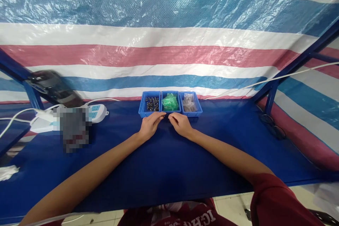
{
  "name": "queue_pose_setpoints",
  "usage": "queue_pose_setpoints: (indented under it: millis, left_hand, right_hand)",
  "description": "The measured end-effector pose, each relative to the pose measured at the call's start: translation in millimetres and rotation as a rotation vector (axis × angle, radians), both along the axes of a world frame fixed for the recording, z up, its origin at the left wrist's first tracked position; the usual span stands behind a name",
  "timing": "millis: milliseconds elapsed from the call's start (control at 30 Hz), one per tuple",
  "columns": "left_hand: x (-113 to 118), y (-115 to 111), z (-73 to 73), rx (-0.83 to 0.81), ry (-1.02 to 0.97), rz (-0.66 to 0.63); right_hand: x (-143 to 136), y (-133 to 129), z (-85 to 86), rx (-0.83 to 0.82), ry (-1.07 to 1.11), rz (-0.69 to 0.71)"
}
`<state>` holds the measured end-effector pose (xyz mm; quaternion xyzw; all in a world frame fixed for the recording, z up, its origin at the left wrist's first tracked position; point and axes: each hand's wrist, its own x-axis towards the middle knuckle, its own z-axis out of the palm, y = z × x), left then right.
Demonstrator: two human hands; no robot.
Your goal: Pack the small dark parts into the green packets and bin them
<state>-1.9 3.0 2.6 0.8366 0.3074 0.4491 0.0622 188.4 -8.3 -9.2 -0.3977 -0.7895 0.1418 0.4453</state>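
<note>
My left hand (151,125) is closed in a pinch just in front of the blue bins. Facing it, my right hand (181,124) is also pinched, its fingertips a short gap from the left ones. A tiny dark spot shows at the right fingertips, too small to name. Beyond the hands stand three blue plastic bins side by side. The left bin (142,109) holds several small dark metal pieces (153,103). In the middle bin (171,111) lies a green plastic bag (170,102). The right bin (194,114) contains clear plastic bags (189,103) with greyish contents.
A white power strip (99,113) with cables lies at the left beside a blurred-out dark object (75,127). A dark bottle (53,86) leans behind it. Glasses (273,127) rest at the right. A striped sheet (169,54) hangs behind the blue table (169,169).
</note>
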Motion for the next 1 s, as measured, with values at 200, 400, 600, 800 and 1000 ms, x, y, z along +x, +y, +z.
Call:
queue_pose_setpoints:
  millis: [200, 400, 600, 800, 1000]
  left_hand:
    - [-1.1, 1.7, -4.5, -0.031, -0.02, 0.028]
    - [0.0, 2.5, -5.7, -0.074, 0.023, 0.042]
    - [-0.1, 4.5, -7.9, -0.084, 0.074, 0.044]
    - [1.5, 5.3, -8.1, -0.085, 0.098, 0.016]
    - [1.8, 4.4, -7.1, -0.108, 0.097, -0.021]
  right_hand:
    - [0.3, -1.8, 2.7, 0.019, 0.015, 0.031]
    - [1.5, -1.8, -0.6, 0.002, -0.013, 0.054]
    - [1.4, -0.4, -2.4, 0.003, -0.042, 0.064]
    - [2.0, -2.0, -0.5, 0.0, -0.032, 0.093]
    - [2.3, -1.8, -1.0, 0.005, -0.034, 0.096]
